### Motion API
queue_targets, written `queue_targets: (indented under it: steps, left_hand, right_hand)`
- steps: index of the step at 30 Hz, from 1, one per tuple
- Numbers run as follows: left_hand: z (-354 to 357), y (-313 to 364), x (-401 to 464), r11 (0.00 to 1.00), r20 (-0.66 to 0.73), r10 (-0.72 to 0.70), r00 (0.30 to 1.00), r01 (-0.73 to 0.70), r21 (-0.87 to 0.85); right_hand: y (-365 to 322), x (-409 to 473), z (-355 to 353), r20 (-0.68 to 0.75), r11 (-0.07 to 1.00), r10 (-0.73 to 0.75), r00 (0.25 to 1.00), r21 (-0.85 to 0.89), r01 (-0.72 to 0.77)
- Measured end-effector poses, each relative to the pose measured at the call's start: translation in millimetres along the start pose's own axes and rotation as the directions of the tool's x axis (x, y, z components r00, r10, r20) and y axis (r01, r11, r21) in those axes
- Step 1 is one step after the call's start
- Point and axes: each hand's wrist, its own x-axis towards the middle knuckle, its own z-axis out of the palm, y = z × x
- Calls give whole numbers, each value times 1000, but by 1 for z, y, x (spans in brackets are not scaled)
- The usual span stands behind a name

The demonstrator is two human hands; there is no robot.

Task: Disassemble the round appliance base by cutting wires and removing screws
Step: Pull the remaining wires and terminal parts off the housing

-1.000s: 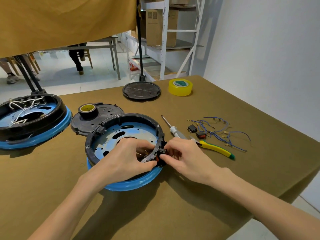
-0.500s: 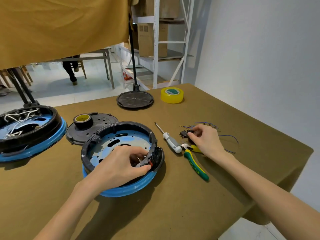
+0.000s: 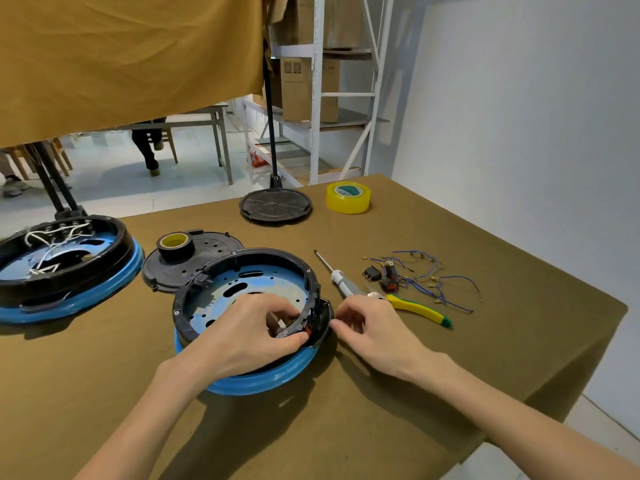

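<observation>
2 hands work at the right rim of the round appliance base [image 3: 242, 306] on the worktop [image 3: 381, 427]

Nearest, the left hand [image 3: 252, 332] lies over the base's black rim, fingers curled and thumb pinching a small black-and-red part at the rim's right edge; the right hand [image 3: 372, 325] sits just outside that same spot, fingers bent toward the rim, though I cannot tell whether they grip anything. Just beyond the right hand lie yellow-handled pliers [image 3: 420, 310] and a screwdriver [image 3: 337, 277], with loose blue wires [image 3: 436, 282] and small switches [image 3: 381, 277] beside them. Left of the base sit a black cover [image 3: 207, 252] carrying a dark tape roll [image 3: 174, 244], and a 2nd blue-rimmed base [image 3: 65, 263]. Farthest are a black disc [image 3: 275, 205] and yellow tape [image 3: 348, 197]
</observation>
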Motion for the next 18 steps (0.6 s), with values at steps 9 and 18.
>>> queue_targets:
  steps: [9, 18]
  left_hand:
    - [-14, 11, -8, 971, 60, -97, 993, 81, 227]
    - [-6, 10, -7, 987, 72, -83, 994, 72, 143]
  right_hand:
    - [-36, -9, 11, 17, 990, -143, 990, 14, 142]
    - [-33, 13, 0, 266, 971, -172, 948, -117, 209]
